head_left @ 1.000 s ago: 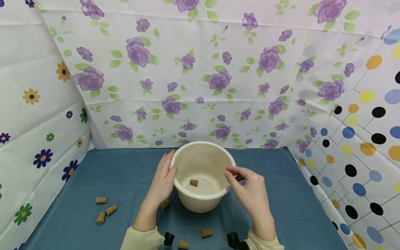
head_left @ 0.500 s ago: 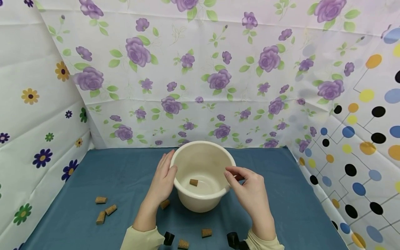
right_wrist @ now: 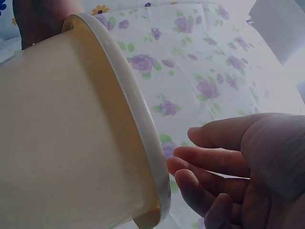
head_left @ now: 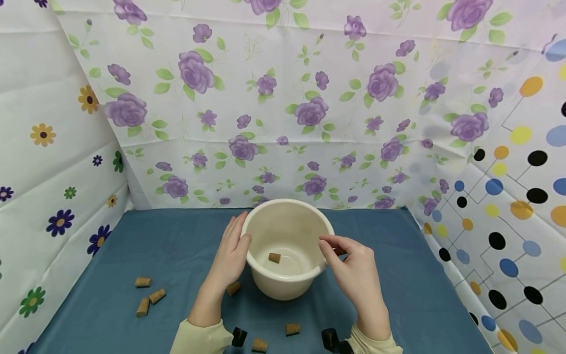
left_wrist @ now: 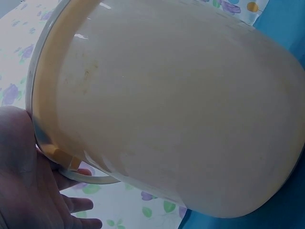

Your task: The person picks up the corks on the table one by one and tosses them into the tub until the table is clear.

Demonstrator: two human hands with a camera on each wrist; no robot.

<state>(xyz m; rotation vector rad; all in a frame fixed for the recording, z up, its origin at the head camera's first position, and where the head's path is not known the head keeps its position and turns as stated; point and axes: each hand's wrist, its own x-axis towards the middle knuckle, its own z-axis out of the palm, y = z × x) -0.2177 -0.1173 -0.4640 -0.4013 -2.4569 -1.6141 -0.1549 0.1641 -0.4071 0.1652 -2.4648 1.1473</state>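
A cream plastic bucket (head_left: 283, 287) stands on the blue cloth, with one cork (head_left: 274, 257) lying inside it. My left hand (head_left: 230, 253) rests against the bucket's left rim, thumb at the lip and fingers stretched along the outside. In the left wrist view, those fingers extend past the rim beside the thin handle (left_wrist: 93, 179). At the right rim hovers my right hand (head_left: 351, 268), its fingers loosely bent. The right wrist view shows a gap between its fingertips (right_wrist: 194, 132) and the rim, and nothing held.
Corks (head_left: 143, 282) lie grouped at the left of the blue cloth (head_left: 420, 295). Another cork (head_left: 233, 288) is beside the left wrist; two more, a cork (head_left: 292, 329) and a cork (head_left: 259, 345), lie near the front. Patterned curtains (head_left: 283, 98) enclose the back and sides.
The hands, bucket and corks keep their places; the head view has shifted only very slightly. A slight change shows in the right hand's bent fingers behind the thumb.
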